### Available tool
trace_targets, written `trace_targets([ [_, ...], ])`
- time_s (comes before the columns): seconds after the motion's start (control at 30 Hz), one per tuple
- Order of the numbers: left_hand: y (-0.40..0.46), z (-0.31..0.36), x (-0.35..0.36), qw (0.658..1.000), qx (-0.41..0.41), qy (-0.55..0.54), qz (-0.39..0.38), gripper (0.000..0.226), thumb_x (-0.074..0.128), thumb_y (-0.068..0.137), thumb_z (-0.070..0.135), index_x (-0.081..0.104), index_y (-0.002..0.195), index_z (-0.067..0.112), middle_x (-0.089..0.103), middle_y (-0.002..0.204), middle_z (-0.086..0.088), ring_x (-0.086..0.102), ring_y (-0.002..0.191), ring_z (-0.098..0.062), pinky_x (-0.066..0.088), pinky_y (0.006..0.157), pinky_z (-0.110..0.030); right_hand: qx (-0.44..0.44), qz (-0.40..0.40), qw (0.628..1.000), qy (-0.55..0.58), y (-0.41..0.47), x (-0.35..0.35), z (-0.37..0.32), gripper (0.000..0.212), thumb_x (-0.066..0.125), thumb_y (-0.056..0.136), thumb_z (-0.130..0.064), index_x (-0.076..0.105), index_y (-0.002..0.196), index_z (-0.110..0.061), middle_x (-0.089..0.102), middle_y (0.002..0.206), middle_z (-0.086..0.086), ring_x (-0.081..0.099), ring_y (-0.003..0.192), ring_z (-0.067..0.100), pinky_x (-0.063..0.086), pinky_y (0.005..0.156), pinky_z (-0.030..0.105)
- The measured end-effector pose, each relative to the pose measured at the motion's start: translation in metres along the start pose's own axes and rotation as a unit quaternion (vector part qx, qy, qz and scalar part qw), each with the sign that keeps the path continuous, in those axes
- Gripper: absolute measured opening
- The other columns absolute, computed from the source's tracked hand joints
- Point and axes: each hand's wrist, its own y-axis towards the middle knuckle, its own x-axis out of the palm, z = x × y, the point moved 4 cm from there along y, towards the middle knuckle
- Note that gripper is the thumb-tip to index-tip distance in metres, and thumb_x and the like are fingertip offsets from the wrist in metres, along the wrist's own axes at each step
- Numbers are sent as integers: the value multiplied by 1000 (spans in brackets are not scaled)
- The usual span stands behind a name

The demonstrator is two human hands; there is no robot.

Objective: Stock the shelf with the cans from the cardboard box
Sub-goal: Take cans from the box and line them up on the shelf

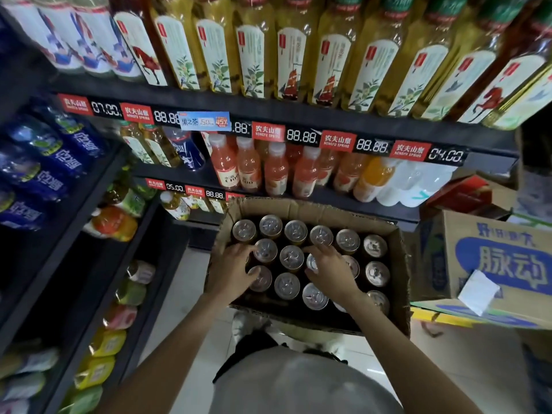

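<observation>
An open brown cardboard box [397, 264] stands on the floor below the shelves, filled with several upright cans [292, 257] with silver tops. My left hand [231, 271] reaches into the box's left side, fingers spread over the cans there and touching their tops. Over the middle of the box, my right hand [328, 270] has its fingers curled around a can top [312, 262]. No can is lifted out of the box. The black shelves [298, 118] behind hold bottled drinks.
A blue and white cardboard box [490, 264] stands right of the can box, with a red box [466, 192] behind it. Black shelves on the left carry blue bottles [44, 162] and pouches. Orange drink bottles [277, 171] fill the shelf just above the box. White floor tiles [185, 294] lie between.
</observation>
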Motion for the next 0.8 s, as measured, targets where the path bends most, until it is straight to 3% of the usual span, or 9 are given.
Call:
trace_targets([
  [0.07,7,-3,9,999,-3,33,-6,48,62,83,42,49,126,24,54,124,3,51,113,-21,43,91,-40,9,-19,998,-56,7,16,0,48,58,84,-16,47,130,-14,51,131,7,42,125,31,39,98,39],
  [0.3,38,-3,40,995,-53,60,-53,71,64,74,58,41,130,21,48,133,-5,37,126,-27,38,95,-38,-5,-76,977,-201,40,45,-12,61,58,83,-14,33,139,-10,46,136,14,38,128,35,25,108,44],
  [0.4,47,5,44,988,-80,112,-71,79,66,70,61,37,131,20,45,136,-6,34,129,-28,35,99,-40,-18,-87,966,-243,50,49,-14,58,55,86,-10,32,139,-14,44,137,15,38,128,34,25,108,44],
  [0.5,52,10,43,985,-93,140,-52,72,67,74,55,40,131,20,45,136,-7,35,130,-26,32,101,-39,-32,-77,966,-244,54,45,-12,55,62,83,-18,40,134,-18,50,132,14,40,126,34,30,102,42],
  [0.6,50,1,38,993,-90,75,-33,71,71,71,54,45,130,26,47,136,-5,40,127,-25,38,100,-40,-28,-48,982,-181,45,27,-13,70,77,71,-30,45,132,-19,52,129,13,42,124,34,33,102,44],
  [0.67,45,-4,25,997,-83,-2,-3,70,74,66,55,49,126,30,48,134,-4,46,122,-25,44,92,-39,-7,-4,995,-98,35,5,-13,74,80,65,-38,48,129,-19,52,127,9,44,122,31,36,100,43],
  [0.73,35,-3,3,992,-65,-93,55,64,78,63,52,53,118,33,51,123,-1,52,111,-22,48,82,-36,39,36,997,64,21,-27,-11,74,84,58,-41,51,120,-17,58,116,2,52,109,22,44,90,36],
  [0.8,29,-4,-17,968,-57,-224,96,58,83,62,43,56,112,31,51,114,0,53,105,-18,49,77,-31,93,37,960,262,13,-52,-12,69,88,57,-30,51,112,-13,63,102,-3,59,93,14,49,75,26],
])
